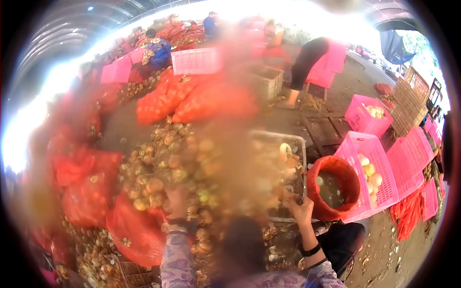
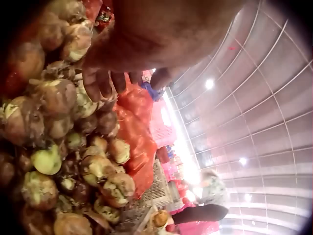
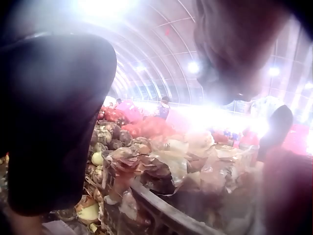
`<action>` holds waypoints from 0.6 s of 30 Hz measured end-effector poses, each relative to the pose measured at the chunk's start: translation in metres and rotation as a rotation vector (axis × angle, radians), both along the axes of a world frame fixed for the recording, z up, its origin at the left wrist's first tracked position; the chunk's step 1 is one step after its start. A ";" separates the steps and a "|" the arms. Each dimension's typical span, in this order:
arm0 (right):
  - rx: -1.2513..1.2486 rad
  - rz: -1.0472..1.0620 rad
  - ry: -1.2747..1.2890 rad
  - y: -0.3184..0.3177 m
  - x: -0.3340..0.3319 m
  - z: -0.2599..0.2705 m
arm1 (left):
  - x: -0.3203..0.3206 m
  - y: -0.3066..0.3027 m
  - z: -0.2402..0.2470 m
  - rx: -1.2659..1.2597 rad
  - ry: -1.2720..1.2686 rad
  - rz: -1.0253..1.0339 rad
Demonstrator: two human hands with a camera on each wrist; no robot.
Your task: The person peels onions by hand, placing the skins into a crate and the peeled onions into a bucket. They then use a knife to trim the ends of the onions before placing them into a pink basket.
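A heap of onions in dry brown skins (image 1: 154, 185) spreads before the person. The left hand (image 1: 177, 204) is over its near edge; in the left wrist view its fingers (image 2: 104, 84) hang loosely over the onions, with none seen in their grasp. Beside a crate (image 1: 304, 156) heaped with papery onion skins (image 3: 168, 159) is the right hand (image 1: 302, 211), its fingers bent near a small dark item at the crate's edge. Blur in the right wrist view hides its fingertips, so I cannot tell what it holds. A red-lined bucket (image 1: 354, 192) stands just right of this hand.
Pink crates (image 1: 390, 189) with peeled onions (image 1: 372, 177) stand at the right. Filled red mesh sacks (image 1: 137, 235) lie at the left and farther ahead. Other people (image 1: 156, 50) are in the background. A blurred smear covers the middle of the head view.
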State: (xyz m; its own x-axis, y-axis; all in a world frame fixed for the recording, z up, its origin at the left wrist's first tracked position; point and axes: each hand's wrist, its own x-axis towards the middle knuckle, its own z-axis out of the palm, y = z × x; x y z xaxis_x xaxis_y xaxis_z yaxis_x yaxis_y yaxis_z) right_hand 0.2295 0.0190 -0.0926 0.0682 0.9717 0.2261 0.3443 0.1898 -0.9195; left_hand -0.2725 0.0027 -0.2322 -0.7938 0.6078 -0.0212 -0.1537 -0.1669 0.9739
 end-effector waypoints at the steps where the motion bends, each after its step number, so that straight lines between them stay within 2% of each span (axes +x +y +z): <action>1: 0.015 -0.023 -0.066 0.001 -0.001 0.000 | -0.010 0.008 -0.028 0.012 0.269 -0.085; 2: 0.028 0.038 -0.129 0.001 -0.003 0.005 | -0.009 0.016 -0.031 0.011 0.261 -0.080; 3: 0.028 0.041 -0.137 -0.001 -0.007 0.012 | 0.002 0.031 -0.030 -0.097 0.227 -0.028; 4: -0.050 0.052 -0.107 -0.004 -0.012 0.019 | 0.014 0.048 -0.028 -0.205 0.193 0.022; 5: -0.127 0.059 -0.077 -0.007 -0.015 0.024 | 0.026 0.058 -0.017 -0.203 0.186 0.021; 6: -0.221 0.054 -0.101 -0.006 -0.012 0.024 | 0.040 0.066 0.002 -0.251 0.286 -0.015; 7: -0.217 0.052 -0.110 -0.004 -0.011 0.019 | 0.052 0.077 0.012 -0.298 0.386 -0.051; 8: -0.168 0.053 -0.102 -0.001 -0.011 0.012 | 0.060 0.094 0.012 -0.293 0.378 -0.052; 10: -0.127 0.048 -0.138 0.002 -0.008 0.008 | 0.073 0.130 0.001 -0.448 1.043 -0.074; 11: -0.118 0.046 -0.146 0.004 -0.009 0.011 | 0.079 0.146 -0.005 -0.439 1.035 -0.071; 13: -0.088 0.009 -0.215 0.001 -0.015 0.018 | 0.090 0.171 -0.019 -0.194 1.191 -0.407; 14: -0.103 0.010 -0.206 0.001 -0.015 0.017 | 0.100 0.178 -0.020 -0.331 1.405 -0.415; 15: -0.098 0.006 -0.211 0.001 -0.011 0.008 | 0.106 0.180 -0.015 -0.324 1.401 -0.414; 17: -0.098 0.001 -0.260 0.004 -0.002 -0.011 | 0.115 0.177 -0.002 -0.474 1.570 -0.418; 18: -0.107 0.006 -0.196 0.001 -0.007 -0.005 | 0.120 0.172 0.001 -0.473 1.569 -0.414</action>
State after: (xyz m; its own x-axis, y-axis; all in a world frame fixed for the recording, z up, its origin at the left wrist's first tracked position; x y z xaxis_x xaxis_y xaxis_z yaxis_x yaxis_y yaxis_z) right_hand 0.2227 0.0200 -0.0977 0.0275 0.9911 0.1302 0.5177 0.0973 -0.8500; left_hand -0.1524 0.1748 -0.2308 -0.0245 0.9371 0.3483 0.9851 -0.0367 0.1681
